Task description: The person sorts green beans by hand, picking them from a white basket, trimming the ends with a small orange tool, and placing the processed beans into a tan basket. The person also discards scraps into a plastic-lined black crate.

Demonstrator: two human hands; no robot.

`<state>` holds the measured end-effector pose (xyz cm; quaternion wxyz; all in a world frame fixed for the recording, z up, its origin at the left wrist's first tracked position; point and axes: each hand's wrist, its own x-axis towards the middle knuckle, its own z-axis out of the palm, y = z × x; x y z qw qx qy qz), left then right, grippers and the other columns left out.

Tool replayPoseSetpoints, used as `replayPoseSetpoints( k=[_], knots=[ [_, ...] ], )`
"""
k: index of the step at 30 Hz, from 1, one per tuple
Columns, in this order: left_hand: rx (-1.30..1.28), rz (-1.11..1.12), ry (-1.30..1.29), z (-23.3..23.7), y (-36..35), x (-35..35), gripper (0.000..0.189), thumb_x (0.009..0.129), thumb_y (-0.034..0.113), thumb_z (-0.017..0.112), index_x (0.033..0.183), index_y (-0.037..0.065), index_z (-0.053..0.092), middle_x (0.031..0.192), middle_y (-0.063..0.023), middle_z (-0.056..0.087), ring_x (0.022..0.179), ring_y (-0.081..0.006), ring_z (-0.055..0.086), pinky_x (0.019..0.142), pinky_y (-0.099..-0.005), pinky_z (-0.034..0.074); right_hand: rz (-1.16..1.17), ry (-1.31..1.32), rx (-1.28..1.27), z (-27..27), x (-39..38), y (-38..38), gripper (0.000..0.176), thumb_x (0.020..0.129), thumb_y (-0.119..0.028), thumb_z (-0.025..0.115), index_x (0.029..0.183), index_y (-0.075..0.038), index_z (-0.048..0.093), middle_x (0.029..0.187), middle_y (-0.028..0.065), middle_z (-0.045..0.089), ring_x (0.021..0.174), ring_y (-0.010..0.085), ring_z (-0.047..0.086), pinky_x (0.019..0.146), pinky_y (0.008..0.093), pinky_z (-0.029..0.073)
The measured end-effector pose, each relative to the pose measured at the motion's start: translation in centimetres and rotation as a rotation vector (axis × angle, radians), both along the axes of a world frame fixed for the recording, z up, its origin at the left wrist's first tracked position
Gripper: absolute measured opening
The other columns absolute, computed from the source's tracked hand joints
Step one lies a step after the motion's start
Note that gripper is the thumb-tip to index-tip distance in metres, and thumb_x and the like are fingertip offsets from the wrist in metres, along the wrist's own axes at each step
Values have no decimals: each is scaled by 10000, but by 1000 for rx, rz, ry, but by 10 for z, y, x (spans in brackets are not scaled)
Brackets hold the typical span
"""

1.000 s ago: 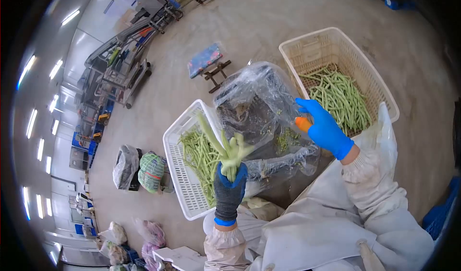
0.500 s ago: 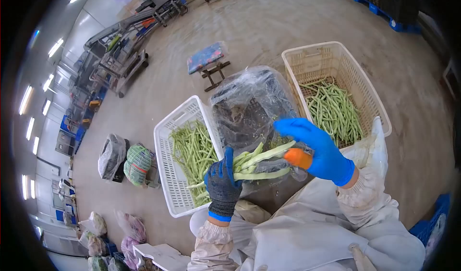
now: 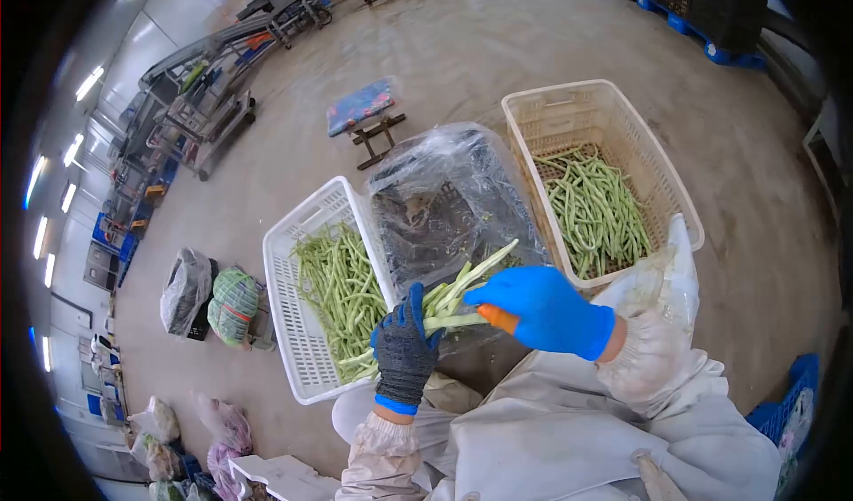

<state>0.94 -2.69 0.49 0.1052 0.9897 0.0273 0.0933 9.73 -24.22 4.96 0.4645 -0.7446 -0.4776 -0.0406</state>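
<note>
My left hand (image 3: 404, 345), in a dark grey glove with a blue cuff, is closed around a bunch of long green beans (image 3: 453, 295). The bean ends stick out to the right over a crate wrapped in clear plastic (image 3: 453, 199). My right hand (image 3: 555, 313) wears a blue glove with an orange piece (image 3: 498, 317) at the thumb. Its thumb and fingers are drawn together at the lower bean ends; the exact contact is partly hidden. Left of the bunch, a white crate (image 3: 283, 323) holds many loose beans.
A cream crate (image 3: 662, 168) with more beans stands to the right. Beyond the plastic-wrapped crate is a small stool (image 3: 360, 110) with a patterned top. A green bundle (image 3: 233, 306) and bagged goods (image 3: 160, 421) lie to the left. Wheeled machinery (image 3: 213, 110) stands farther back.
My right hand has moved down and left to the bean ends, its fingers closing from a spread pose. My left hand still grips the bunch. The whole view has shifted slightly.
</note>
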Motion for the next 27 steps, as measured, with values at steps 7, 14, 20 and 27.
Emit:
replayPoseSetpoints(
  k=[7,14,20,27],
  knots=[
    [-32,-30,76,-2,1,-3,755,705,263,718,1349,86,366,1101,-146,576,899,-312,595,760,-433,458,-2,-175,-114,-46,11,21,233,798,-105,573,1025,-53,587,915,107,603,816,281,608,681,375,499],
    [-88,-51,102,-4,0,-1,665,726,251,700,1299,80,410,1058,-159,598,865,-333,615,725,-439,478,-35,-325,-314,-59,15,25,154,774,-102,571,923,-65,579,889,119,592,796,292,600,660,396,491],
    [-178,46,168,-13,-5,6,570,753,248,672,1250,74,455,1029,-182,609,880,-351,614,730,-433,490,-470,442,62,-101,38,33,183,773,-77,564,950,-28,566,913,153,593,821,369,582,678,423,469],
    [-1521,260,43,-20,6,17,356,845,158,609,1154,4,521,847,-61,606,742,-147,594,688,-307,509,-514,166,50,-109,80,-8,331,788,-103,599,1105,-16,564,1106,199,558,1011,356,544,864,381,437]
  ],
)
